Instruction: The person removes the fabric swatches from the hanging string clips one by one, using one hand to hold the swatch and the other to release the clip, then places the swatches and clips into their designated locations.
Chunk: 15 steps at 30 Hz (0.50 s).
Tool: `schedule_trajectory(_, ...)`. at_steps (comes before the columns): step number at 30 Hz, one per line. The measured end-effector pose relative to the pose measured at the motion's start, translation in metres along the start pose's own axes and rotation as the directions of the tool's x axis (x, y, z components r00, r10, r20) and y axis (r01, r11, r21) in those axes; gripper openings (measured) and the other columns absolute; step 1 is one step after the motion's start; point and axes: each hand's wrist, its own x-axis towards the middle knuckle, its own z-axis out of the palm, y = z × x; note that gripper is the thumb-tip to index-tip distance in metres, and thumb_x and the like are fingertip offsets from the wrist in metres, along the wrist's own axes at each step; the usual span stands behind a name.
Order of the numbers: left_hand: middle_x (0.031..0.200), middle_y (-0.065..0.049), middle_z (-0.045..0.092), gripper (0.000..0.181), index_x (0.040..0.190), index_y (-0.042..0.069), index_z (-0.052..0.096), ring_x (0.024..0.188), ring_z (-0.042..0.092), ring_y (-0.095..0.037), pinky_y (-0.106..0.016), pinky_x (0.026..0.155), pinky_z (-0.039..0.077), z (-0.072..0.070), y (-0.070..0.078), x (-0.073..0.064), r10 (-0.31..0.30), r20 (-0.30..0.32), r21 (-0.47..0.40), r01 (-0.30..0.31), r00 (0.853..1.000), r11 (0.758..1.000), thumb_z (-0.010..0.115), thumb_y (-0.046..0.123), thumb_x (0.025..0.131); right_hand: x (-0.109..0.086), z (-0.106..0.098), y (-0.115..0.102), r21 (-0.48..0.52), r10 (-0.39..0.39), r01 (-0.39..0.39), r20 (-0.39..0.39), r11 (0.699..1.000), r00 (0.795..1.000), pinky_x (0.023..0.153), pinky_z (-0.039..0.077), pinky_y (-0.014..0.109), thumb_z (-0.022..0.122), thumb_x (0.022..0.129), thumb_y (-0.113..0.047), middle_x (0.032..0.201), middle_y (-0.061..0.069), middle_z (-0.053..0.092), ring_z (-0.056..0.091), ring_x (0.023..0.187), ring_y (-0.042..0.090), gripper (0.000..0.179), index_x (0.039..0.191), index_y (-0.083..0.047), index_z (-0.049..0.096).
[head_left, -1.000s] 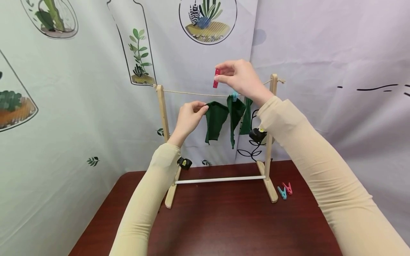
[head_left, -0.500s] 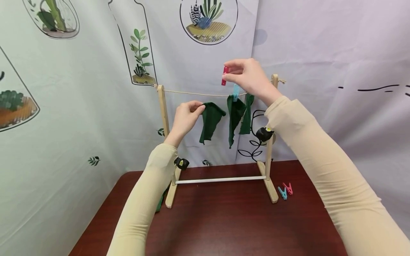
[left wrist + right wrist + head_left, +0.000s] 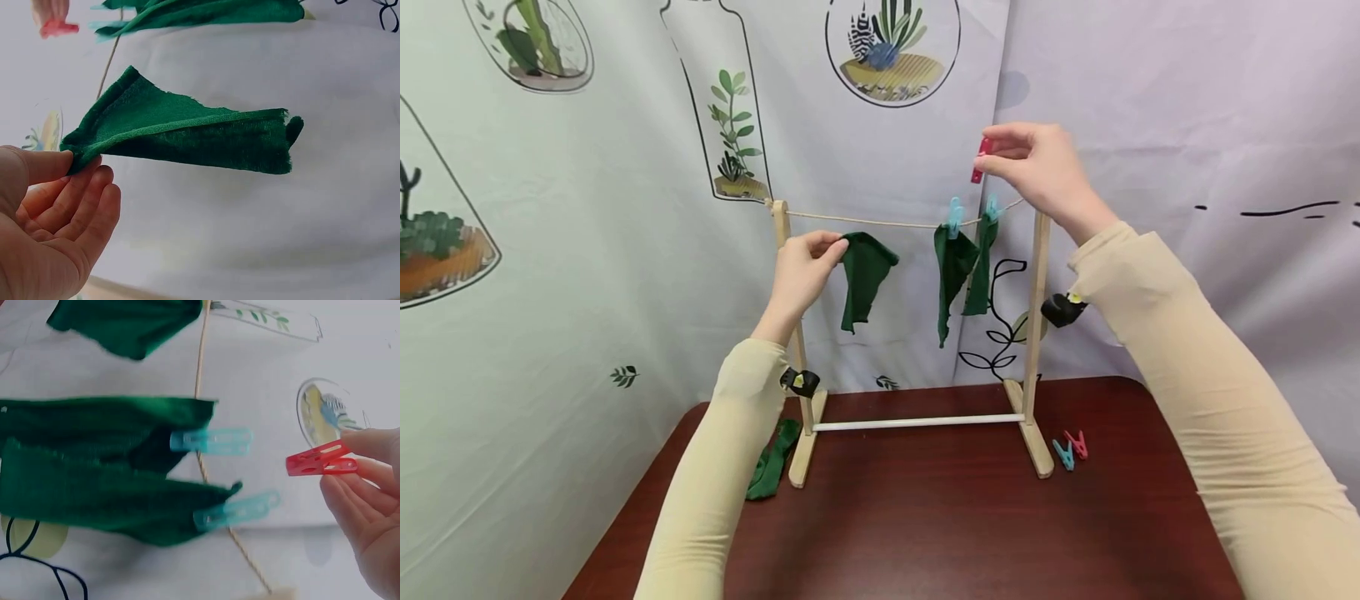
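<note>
Between thumb and fingertips, my left hand (image 3: 805, 271) pinches a corner of a green cloth piece (image 3: 867, 275) that dangles just below the line. In the left wrist view this cloth (image 3: 187, 134) looks velvety, with a frayed edge. My right hand (image 3: 1045, 167) pinches a red clothespin (image 3: 981, 160) above the right part of the line, apart from it. On the rope line (image 3: 872, 222) hangs more green cloth (image 3: 951, 271), clipped by one light-blue clothespin (image 3: 955, 218) and a second blue clothespin (image 3: 992, 207). Its two parts may be one folded piece; I cannot tell.
A wooden rack (image 3: 1034, 325) with a white lower bar (image 3: 917, 422) stands on the dark red table (image 3: 910, 517). By its right foot lie a blue clothespin (image 3: 1063, 454) and a pink clothespin (image 3: 1077, 444). Another green cloth (image 3: 775, 462) lies beside the left foot.
My left hand has moved left with its cloth, away from the hanging cloth. The right hand has carried the red clothespin right and slightly up. Cloth on the table has come into view.
</note>
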Motion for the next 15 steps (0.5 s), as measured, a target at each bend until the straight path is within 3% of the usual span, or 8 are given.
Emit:
schedule_trajectory(8, 0.105, -0.016, 0.073, 0.033, 0.117, 0.000, 0.072, 0.091, 0.069, -0.019, -0.025, 0.079, 0.053, -0.029, 0.000, -0.006, -0.006, -0.083, -0.028, 0.004, 0.997, 1.000, 0.064, 0.028, 0.101, -0.008, -0.025, 0.021, 0.102, 0.019, -0.004, -0.146, 0.995, 0.989, 0.093, 0.045, 0.022, 0.074, 0.094, -0.029, 0.115, -0.004, 0.068, 0.061, 0.111, 0.009, 0.051, 0.140, -0.012, 0.062)
schedule_trajectory(15, 0.106, -0.012, 0.072, 0.037, 0.118, 0.000, 0.071, 0.089, 0.067, -0.015, -0.021, 0.080, 0.052, -0.056, -0.004, -0.014, -0.028, -0.156, -0.047, 0.021, 0.987, 0.999, 0.064, 0.031, 0.101, -0.016, -0.045, 0.038, 0.151, 0.020, 0.010, -0.197, 0.989, 0.980, 0.085, 0.047, 0.017, 0.075, 0.093, -0.025, 0.107, -0.007, 0.067, 0.063, 0.098, 0.004, 0.047, 0.137, -0.010, 0.064)
